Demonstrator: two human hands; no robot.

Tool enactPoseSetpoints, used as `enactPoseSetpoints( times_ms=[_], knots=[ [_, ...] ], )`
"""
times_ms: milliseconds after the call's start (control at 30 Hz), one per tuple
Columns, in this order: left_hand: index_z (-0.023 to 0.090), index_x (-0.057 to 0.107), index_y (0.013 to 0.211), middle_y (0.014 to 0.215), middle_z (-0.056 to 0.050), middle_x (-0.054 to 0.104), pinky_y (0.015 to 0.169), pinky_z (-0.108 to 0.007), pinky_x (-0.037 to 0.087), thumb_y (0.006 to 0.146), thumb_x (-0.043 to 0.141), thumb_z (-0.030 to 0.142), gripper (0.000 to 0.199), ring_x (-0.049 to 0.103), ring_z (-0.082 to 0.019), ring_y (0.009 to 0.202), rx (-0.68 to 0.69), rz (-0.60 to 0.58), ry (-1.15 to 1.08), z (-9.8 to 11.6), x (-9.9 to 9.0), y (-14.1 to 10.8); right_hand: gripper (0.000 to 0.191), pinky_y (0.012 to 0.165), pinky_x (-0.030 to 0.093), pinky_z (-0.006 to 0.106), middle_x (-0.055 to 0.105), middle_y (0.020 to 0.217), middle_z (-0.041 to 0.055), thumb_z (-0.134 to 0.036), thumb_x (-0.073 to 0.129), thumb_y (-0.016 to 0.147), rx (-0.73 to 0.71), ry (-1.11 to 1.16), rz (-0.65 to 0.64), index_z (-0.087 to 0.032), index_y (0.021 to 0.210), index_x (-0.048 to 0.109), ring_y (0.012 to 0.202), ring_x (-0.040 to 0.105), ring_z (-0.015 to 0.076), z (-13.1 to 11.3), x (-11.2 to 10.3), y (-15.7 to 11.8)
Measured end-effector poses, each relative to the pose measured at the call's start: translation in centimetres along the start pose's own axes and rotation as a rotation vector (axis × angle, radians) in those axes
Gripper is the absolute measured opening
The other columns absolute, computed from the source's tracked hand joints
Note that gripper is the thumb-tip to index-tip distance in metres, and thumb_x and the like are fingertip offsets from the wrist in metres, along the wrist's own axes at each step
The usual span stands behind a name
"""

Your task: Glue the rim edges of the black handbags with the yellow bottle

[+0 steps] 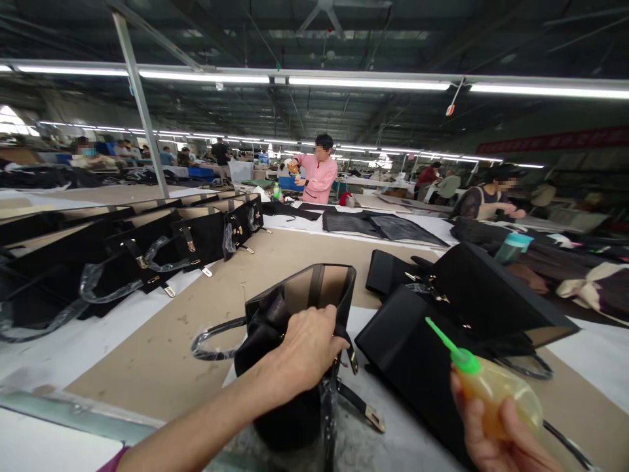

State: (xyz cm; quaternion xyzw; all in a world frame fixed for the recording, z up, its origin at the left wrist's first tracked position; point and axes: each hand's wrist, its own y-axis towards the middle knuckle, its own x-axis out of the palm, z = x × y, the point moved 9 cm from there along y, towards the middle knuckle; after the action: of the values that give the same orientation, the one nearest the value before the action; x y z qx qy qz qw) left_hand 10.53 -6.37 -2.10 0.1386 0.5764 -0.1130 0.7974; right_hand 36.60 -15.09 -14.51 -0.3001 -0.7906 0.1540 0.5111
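A black handbag [275, 400] with a tan lining stands open in front of me, its plastic-wrapped handle [216, 337] sticking out to the left. My left hand [312, 344] grips the upper edge of this bag, fingers curled over the rim. Gold-coloured metal fittings hang from straps on its right side. On the right, my right hand [491, 416] is wrapped round a squeeze bottle [511, 393] of amber liquid. Its green nozzle points up and to the left, above another black bag [407, 367] lying on the table.
Rows of finished-looking black handbags [152, 252] stand along the left. More black bags [496, 288] lie at the right, near a teal-lidded cup [514, 248]. Flat black pieces [354, 224] lie across the brown-covered table [162, 347]. A person in pink [319, 177] stands beyond, another sits at right.
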Motion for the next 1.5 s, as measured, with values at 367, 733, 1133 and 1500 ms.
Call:
enactPoseSetpoints(
  times_ms=[367,733,1133,1500],
  knots=[
    [0.018,0.058,0.069,0.068,0.004,0.057,0.064,-0.021,0.035,0.078,0.053,0.014,0.011,0.056,-0.012,0.069,0.274,-0.342,-0.307,-3.9,-2.4,-4.9,0.048,0.058,0.058,0.022,0.066,0.110,0.0134,-0.002,0.050,0.084,0.105,-0.040,-0.274,-0.020,0.128,0.053,0.087,0.070,0.0215,2.5,9.8,-4.0],
    [0.018,0.057,0.099,0.098,-0.006,0.064,0.075,-0.031,0.043,0.085,0.052,0.041,0.027,0.058,-0.022,0.090,-0.266,0.152,-0.333,-10.3,-4.8,-3.9,0.025,0.063,0.061,0.027,0.066,0.108,0.0097,-0.011,0.042,0.097,0.158,-0.187,-0.434,-0.019,0.116,0.057,0.096,0.067,0.0232,10.9,21.2,-5.9],
    [0.016,0.064,0.091,0.086,-0.007,0.069,0.075,-0.031,0.049,0.060,0.079,0.045,0.046,0.064,-0.028,0.088,-0.469,-0.103,-0.162,-13.9,-2.7,1.2,0.020,0.070,0.060,0.040,0.068,0.100,0.0095,-0.011,0.045,0.096,0.162,-0.275,-0.467,-0.017,0.111,0.058,0.088,0.069,0.0223,11.3,20.7,-3.1],
    [0.012,0.053,0.113,0.111,-0.019,0.065,0.087,-0.040,0.046,0.053,0.069,0.073,0.087,0.060,-0.036,0.107,-0.618,0.043,-0.122,-17.3,0.8,4.0,0.018,0.071,0.060,0.039,0.068,0.101,0.0107,-0.009,0.052,0.091,0.186,-0.308,-0.505,-0.016,0.106,0.058,0.089,0.069,0.0240,11.9,20.6,-3.6]
  ],
)
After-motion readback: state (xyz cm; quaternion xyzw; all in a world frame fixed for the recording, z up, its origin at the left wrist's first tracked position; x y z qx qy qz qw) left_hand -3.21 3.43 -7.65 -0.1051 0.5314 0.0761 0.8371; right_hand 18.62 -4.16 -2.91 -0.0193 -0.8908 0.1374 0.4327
